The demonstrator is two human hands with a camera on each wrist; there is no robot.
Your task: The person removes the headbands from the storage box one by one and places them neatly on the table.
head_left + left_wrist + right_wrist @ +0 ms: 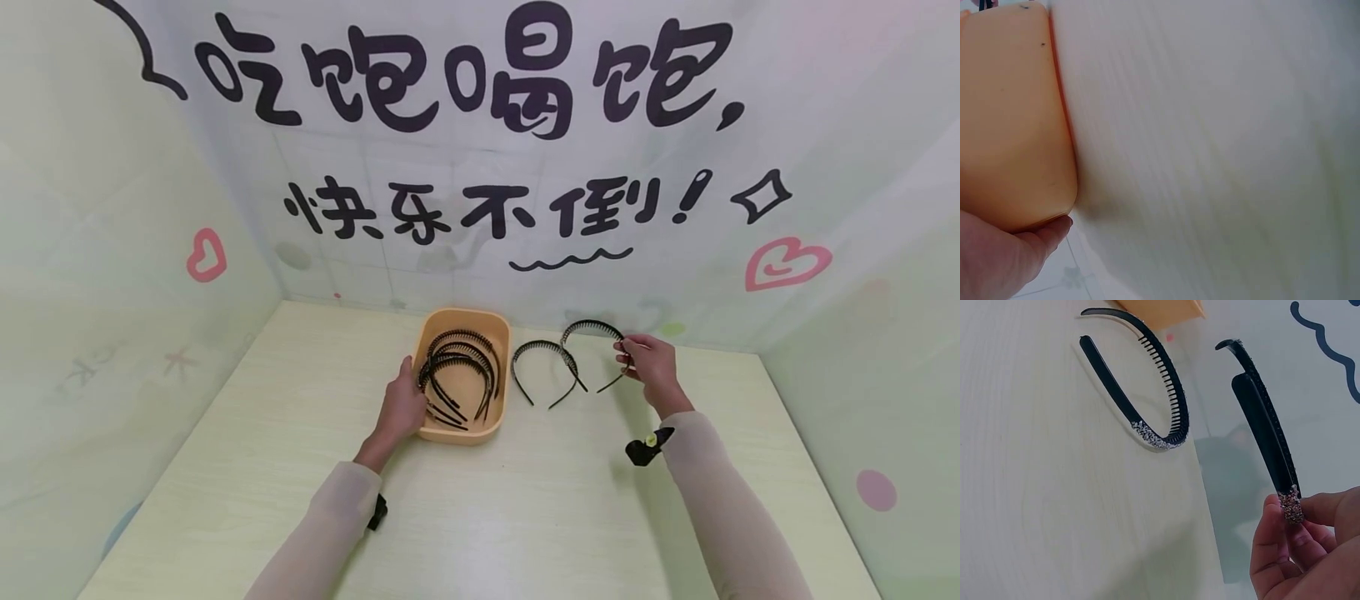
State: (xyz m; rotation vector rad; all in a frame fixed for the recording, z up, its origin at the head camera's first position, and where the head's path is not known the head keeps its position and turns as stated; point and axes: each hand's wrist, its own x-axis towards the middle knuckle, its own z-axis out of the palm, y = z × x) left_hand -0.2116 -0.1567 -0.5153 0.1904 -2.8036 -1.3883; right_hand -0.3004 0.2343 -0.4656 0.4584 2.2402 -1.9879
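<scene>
My left hand (402,404) holds the left side of an orange plastic box (491,429), and its fingers (1047,240) lie against the box's outer wall in the left wrist view. Several black toothed headbands (461,350) lie in the box, overlapping. To the right, my right hand (651,367) pinches another black headband (1263,431) at a glittery part of its band, raised off the table. Between the box and that hand, one more headband (1175,394) with silvery glitter lies on the table, its teeth showing in the right wrist view.
The pale wood-grain table (517,517) runs up to a printed backdrop (465,275) behind the box. Similar sheets stand along the left and right sides. A small black device (648,447) is strapped at the right wrist.
</scene>
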